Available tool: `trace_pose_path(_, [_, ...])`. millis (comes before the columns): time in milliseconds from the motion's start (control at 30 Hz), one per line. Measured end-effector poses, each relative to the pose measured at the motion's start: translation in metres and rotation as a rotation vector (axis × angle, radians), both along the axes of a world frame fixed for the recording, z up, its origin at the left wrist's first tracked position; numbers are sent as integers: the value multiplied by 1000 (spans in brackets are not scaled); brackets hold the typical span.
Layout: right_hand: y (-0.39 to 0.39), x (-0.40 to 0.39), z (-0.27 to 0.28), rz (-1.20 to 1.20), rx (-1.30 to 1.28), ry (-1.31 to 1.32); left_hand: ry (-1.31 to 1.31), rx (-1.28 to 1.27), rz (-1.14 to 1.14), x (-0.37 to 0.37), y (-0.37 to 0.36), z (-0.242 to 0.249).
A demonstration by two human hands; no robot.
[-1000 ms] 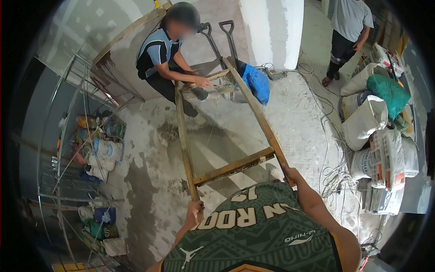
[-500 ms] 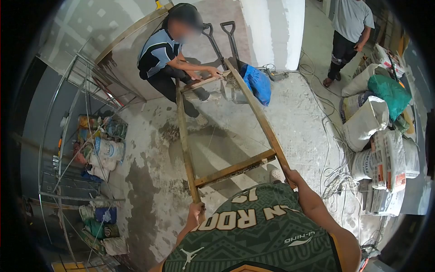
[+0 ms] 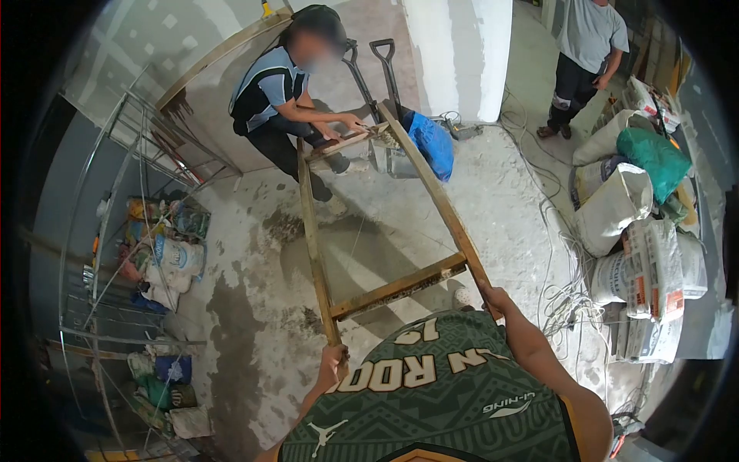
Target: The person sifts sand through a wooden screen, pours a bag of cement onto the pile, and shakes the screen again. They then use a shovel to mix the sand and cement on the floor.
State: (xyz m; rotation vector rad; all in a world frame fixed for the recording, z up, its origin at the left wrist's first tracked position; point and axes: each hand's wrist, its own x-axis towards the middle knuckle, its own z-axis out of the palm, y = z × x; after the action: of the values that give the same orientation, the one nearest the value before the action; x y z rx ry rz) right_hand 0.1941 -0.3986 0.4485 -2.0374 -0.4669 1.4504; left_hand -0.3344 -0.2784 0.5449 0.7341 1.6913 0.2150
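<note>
A wooden frame (image 3: 400, 286) of two long rails joined by crosspieces slopes away from me above the floor. My left hand (image 3: 332, 362) is closed round the near end of its left rail. At the right rail's near end, my right hand (image 3: 499, 300) is wrapped round the wood. A crouching co-worker (image 3: 281, 92) has both hands by the far crosspiece (image 3: 339, 146); whatever is in those hands is too small to make out. Beyond that crosspiece stand two D-handled shovels (image 3: 382, 51), their lower ends partly hidden, beside a blue bag (image 3: 429, 145).
Metal scaffolding (image 3: 94, 335) stands at left, with a heap of bags (image 3: 173, 262) behind it. Stacked sacks (image 3: 650, 269) line the right side, near tangled cables (image 3: 570, 316) on the stained concrete floor (image 3: 508, 200). Another person (image 3: 589, 54) stands at back right.
The surroundings have shifted slightly left in my view. The co-worker's hand at the far crosspiece has moved a little left. Both my hands keep their hold on the frame.
</note>
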Motion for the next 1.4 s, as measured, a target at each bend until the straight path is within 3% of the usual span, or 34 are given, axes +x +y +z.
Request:
trace_pose_path(100, [0, -1, 5, 24, -33, -26, 29, 148, -236, -10, -4, -15])
trace_pose_path(167, [1, -2, 9, 33, -52, -52, 75, 8, -46, -11, -4, -14])
trace_pose_path(267, [0, -5, -3, 26, -48, -41, -67, 30, 50, -21, -13, -20])
trace_pose_path(400, [-1, -12, 1, 62, -58, -43, 1, -74, 97, -27, -9, -21])
trace_pose_path(500, [-4, -19, 2, 42, -37, -14, -51, 202, -278, -52, -14, -30])
trace_pose_path(533, [-5, -21, 1, 51, -45, -45, -23, 474, -597, -59, -16, -28])
trace_pose_path(600, [-8, -21, -7, 47, -54, -71, 4, 745, -929, -64, -14, -30])
trace_pose_path(633, [-8, -21, -13, 63, -65, -61, -34, 519, -685, -62, -11, -34])
trace_pose_path(700, [-12, -22, -16, 68, -79, -46, -62, 289, -450, -62, -6, -36])
trace_pose_path(800, [-13, -25, -2, 61, -60, -61, 55, 260, -505, -63, -5, -36])
trace_pose_path(900, [-10, -26, 11, 40, -62, -18, -37, 462, -681, -77, -3, -53])
trace_pose_path(1133, [0, -16, -1, 49, -51, -1, -62, 379, -401, -54, -8, -32])
trace_pose_path(1200, [1, -14, -2, 48, -45, 14, -143, 444, -368, -52, -7, -32])
trace_pose_path(1300, [1, -13, -2, 30, -49, 0, 10, 340, -488, -38, 0, -11])
trace_pose_path(1400, [-4, -13, 5, 17, -43, 6, 24, 230, -372, -31, -2, -7])
